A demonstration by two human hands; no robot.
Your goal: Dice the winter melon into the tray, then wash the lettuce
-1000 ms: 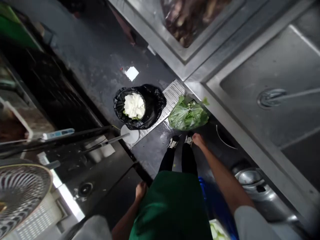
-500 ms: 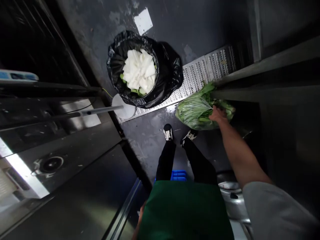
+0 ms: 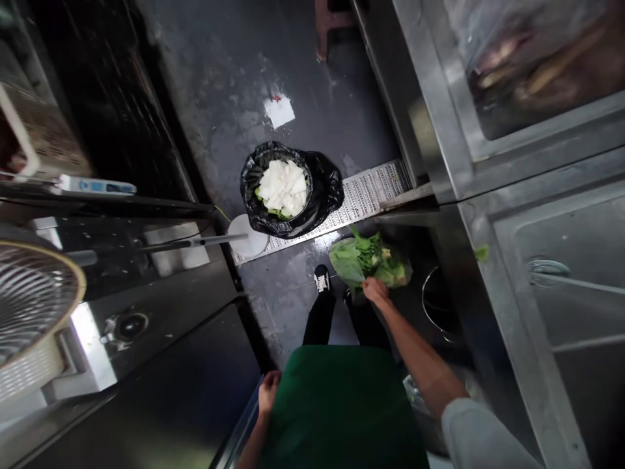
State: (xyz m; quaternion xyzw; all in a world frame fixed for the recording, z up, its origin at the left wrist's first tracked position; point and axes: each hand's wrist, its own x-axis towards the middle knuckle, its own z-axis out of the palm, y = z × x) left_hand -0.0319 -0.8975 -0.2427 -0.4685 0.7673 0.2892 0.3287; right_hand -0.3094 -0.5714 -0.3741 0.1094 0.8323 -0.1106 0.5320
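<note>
My right hand [image 3: 375,290] grips a clear plastic bag of green leafy vegetables [image 3: 368,260] and holds it off the dark floor, just ahead of my shoes. My left hand [image 3: 268,393] hangs at my side beside my green apron, next to the edge of a steel counter, with the fingers curled and nothing seen in it. A bin lined with a black bag [image 3: 291,189] stands on the floor ahead, filled with white and green vegetable scraps.
A steel sink counter [image 3: 547,215] runs along the right, with a tray of food under plastic film [image 3: 527,58] at the back. A metal floor drain grate [image 3: 364,195] crosses the wet floor. A stove counter [image 3: 122,326] and a wire basket [image 3: 29,293] are at the left.
My right hand has closed on the bag of greens and lifted it from the floor under the sink counter toward me. My view has risen and swung back over the sink.
</note>
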